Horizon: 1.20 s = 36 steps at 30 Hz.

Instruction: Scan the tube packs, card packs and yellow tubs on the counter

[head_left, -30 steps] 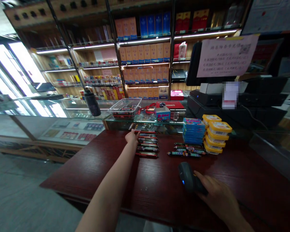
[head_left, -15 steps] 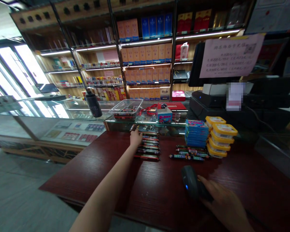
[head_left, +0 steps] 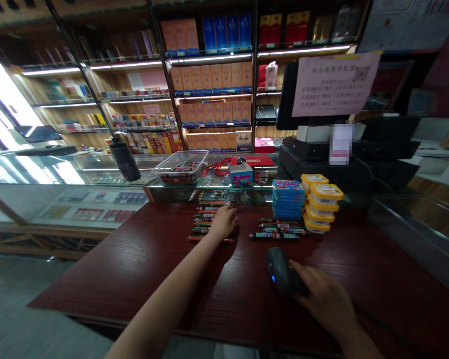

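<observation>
Slim dark pen-like sticks [head_left: 202, 223] with coloured wraps lie side by side in a row on the dark red wooden table. My left hand [head_left: 223, 223] rests over their right ends, fingers slightly apart and bent downward; no thing shows in its grasp. My right hand [head_left: 325, 294] is wrapped around the handle of a black barcode scanner [head_left: 277, 271] with a blue light, held low over the table's near side. Between the two hands and farther back, a second, looser group of similar sticks [head_left: 275, 235] lies in front of a stack of blue packets [head_left: 288, 199].
Yellow-lidded tubs [head_left: 324, 202] are stacked beside the blue packets. On the glass counter behind stand a clear plastic box [head_left: 181, 167] of sticks, a small blue box [head_left: 241, 175] and a black bottle [head_left: 124, 159]. A monitor with a pink notice [head_left: 333, 87] rises at right.
My left hand has moved from the far left end of the row to its right side. The view has shifted slightly right; the scanner stays in my right hand.
</observation>
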### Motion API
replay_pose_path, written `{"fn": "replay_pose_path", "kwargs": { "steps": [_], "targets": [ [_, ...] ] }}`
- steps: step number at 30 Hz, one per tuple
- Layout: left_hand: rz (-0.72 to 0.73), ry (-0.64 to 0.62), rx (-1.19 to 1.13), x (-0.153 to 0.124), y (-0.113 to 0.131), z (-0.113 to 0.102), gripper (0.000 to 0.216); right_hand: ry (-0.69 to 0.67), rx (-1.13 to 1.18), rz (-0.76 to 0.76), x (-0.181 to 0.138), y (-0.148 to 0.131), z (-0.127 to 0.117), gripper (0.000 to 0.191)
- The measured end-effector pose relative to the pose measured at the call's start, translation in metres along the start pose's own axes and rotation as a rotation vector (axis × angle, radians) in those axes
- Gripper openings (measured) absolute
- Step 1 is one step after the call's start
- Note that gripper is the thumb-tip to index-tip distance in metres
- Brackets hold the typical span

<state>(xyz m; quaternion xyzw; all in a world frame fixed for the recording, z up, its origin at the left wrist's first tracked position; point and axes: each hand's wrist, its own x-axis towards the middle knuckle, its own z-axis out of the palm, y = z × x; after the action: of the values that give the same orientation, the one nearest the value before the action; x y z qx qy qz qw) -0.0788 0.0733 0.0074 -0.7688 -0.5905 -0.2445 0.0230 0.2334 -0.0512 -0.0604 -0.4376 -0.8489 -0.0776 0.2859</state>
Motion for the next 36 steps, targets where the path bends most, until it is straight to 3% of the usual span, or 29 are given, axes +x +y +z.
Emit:
{"fn": "replay_pose_path", "kwargs": {
  "steps": [4, 10, 16, 24, 27, 31, 36],
  "targets": [
    [0.181, -0.17, -0.024, -0.007, 0.046, 0.008, 0.023, -0.016, -0.003, 0.016, 0.001, 0.0, -0.005, 0.045],
    [0.023, -0.232, 0.124, -0.025, 0.078, 0.025, 0.017, 0.005, -0.003, 0.035, 0.003, -0.004, -0.012, 0.044],
    [-0.102, -0.141, 0.058, -0.042, 0.088, 0.027, 0.012, -0.02, -0.018, 0.046, 0.003, -0.007, -0.016, 0.046],
    [-0.042, 0.074, -0.459, -0.054, 0.081, 0.027, 0.01, -0.046, 0.005, 0.064, 0.003, -0.009, -0.018, 0.048],
    [-0.202, 0.143, -0.578, -0.053, 0.079, 0.032, 0.017, -0.033, 0.005, 0.063, 0.003, -0.01, -0.018, 0.048],
    [-0.508, 0.07, -0.879, -0.053, 0.077, 0.035, 0.041, -0.031, 0.042, 0.113, 0.007, -0.012, -0.022, 0.046],
    [-0.678, 0.124, -1.166, -0.051, 0.074, 0.029, 0.045, -0.036, 0.317, 0.465, 0.022, -0.024, -0.048, 0.038]
  ]
}}
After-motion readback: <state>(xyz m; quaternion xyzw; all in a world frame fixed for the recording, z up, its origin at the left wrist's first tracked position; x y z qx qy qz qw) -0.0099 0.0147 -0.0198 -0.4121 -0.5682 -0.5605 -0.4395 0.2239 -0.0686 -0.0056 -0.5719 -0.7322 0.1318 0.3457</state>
